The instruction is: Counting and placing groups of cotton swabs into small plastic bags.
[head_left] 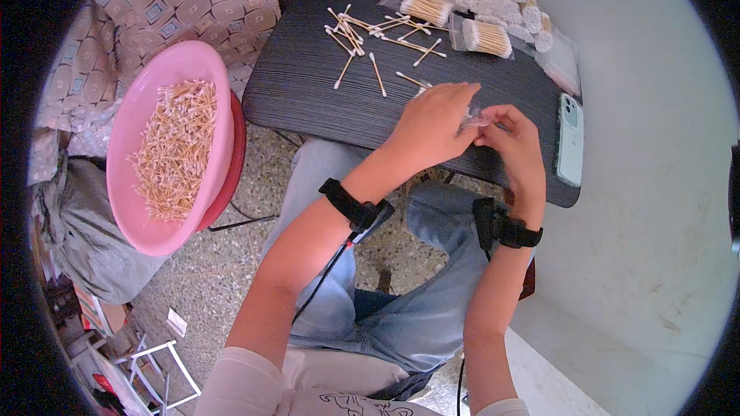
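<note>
Clear plastic film catches the light between the person's two hands, just above the near side of the dark wood-grained bench. It is a small clear plastic bag, and both hands are on it. From where I stand, the left hand has its back turned up, its thumb and fingers a little apart with the film between them, so its grip is closed round the bag; whatever lies under the palm is hidden. The right hand pinches the bag's edge, thumb and forefinger together on it, the other fingers curled behind.

Just beyond the left hand lies a single cotton swab, partly covered by that hand. Farther over is a loose scatter of cotton swabs, wooden-stemmed and white-tipped, lying crossed at many angles. Filled swab packets lie near the far right of the bench, two in front of a piled row of more at the far edge. Beside them are flat clear sleeves, and nearer, at the right edge, a pale green smartphone lies with its cameras up.

Off to the left, well apart from the hands, a pink plastic basin holds a big heap of swabs. Black straps circle both wrists.
</note>
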Tool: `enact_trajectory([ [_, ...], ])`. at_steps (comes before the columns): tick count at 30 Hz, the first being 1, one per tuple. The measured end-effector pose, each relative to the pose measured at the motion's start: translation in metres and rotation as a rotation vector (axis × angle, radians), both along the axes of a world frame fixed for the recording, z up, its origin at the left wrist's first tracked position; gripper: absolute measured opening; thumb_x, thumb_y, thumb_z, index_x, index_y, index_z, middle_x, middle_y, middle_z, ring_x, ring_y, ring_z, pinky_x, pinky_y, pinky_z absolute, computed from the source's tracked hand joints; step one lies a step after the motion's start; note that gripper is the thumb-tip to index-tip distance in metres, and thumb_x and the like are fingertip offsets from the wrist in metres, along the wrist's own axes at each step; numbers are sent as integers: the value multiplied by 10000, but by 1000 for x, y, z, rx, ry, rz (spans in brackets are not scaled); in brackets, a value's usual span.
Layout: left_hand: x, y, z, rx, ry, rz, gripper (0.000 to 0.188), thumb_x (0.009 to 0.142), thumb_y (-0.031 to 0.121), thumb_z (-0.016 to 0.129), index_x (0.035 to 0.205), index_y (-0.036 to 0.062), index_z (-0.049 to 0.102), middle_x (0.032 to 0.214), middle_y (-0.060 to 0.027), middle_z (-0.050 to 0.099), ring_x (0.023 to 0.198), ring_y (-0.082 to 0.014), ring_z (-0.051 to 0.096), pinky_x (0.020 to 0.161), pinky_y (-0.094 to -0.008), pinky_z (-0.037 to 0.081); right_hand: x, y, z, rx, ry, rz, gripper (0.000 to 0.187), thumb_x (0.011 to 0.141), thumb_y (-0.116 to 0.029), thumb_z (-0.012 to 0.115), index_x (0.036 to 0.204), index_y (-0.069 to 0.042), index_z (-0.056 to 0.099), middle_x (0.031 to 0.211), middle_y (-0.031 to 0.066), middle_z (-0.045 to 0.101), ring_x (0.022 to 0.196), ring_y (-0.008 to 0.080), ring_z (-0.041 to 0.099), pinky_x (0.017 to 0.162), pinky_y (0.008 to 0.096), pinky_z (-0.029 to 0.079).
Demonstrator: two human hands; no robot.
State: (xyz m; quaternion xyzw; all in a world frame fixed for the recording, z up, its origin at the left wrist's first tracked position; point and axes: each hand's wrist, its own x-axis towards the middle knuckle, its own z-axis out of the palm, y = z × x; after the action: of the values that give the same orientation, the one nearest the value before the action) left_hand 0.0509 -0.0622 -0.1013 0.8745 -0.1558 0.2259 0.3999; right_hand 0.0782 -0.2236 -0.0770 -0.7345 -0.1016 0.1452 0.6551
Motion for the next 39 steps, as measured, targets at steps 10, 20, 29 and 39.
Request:
enact_trajectory([
  [10, 4, -7, -2, 142, -19, 39, 229, 759, 137, 604, 960, 30, 615, 931, -146, 641, 871, -319, 605, 755, -416, 486, -2, -8, 11, -12, 23, 58, 166, 769, 38, 580, 935, 37, 568, 787, 81, 595, 661, 144, 613, 587, 241, 496],
  [20, -3, -5, -3, 235, -110, 102, 228, 789, 174, 571, 958, 22, 592, 878, -112, 556, 873, -296, 522, 850, -420, 401, 16, -16, 6, 8, -249, -202, 223, 830, 45, 490, 1033, -3, 570, 920, 63, 609, 845, 145, 572, 774, 275, 466],
  [29, -21, 14, 9, 262, -192, 129, 344, 745, 249, 609, 1001, 21, 588, 1014, -125, 552, 972, -313, 484, 894, -449, 351, 18, 53, 2, -304, -608, -137, 191, 805, 35, 514, 967, -14, 601, 910, 122, 607, 818, 222, 600, 752, 309, 469],
  [39, 2, 87, -9, 299, 29, 656, 707, 776, 400, 625, 1284, -28, 384, 1305, -320, 323, 1234, -488, 266, 1042, -530, 185, 21, 70, -2, -483, -712, 116, 429, 788, -93, 624, 1207, -95, 533, 1282, 149, 464, 1191, 334, 418, 1019, 390, 319],
])
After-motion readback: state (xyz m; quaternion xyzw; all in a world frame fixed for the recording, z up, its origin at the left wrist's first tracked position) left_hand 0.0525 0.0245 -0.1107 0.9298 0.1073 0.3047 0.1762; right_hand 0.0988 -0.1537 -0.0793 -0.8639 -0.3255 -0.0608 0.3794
